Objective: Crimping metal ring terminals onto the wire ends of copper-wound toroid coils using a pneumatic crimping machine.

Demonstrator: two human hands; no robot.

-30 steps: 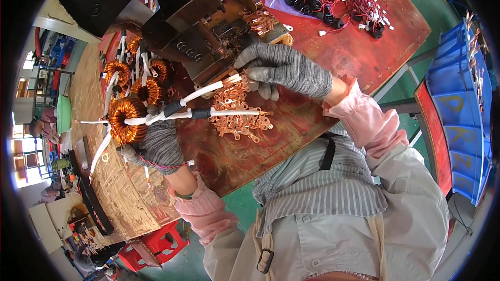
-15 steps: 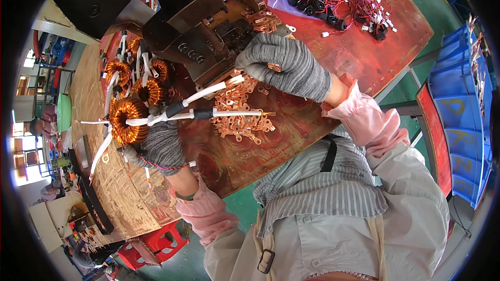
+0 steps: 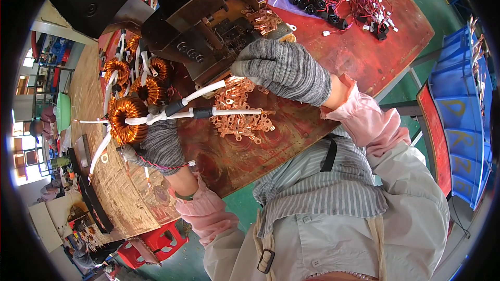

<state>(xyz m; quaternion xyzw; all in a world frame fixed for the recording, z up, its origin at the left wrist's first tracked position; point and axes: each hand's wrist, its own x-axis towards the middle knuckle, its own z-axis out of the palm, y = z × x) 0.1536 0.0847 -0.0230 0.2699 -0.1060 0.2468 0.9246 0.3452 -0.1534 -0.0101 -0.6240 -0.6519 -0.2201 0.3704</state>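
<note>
The left hand (image 3: 159, 145) has its grip closed around a copper coil (image 3: 126, 119), steadying it left of the loose terminals (image 3: 242, 117) on the worktop (image 3: 359, 52), while the right hand (image 3: 284, 67) pinches a white lead (image 3: 208, 91) toward the black press (image 3: 192, 26) above them.

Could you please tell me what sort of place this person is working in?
Most likely a small electrical assembly workshop. The gloved left hand holds a copper-wound toroidal coil, with more coils behind, a heap of copper terminal lugs on the worn red workbench, and a black bench press.
</note>
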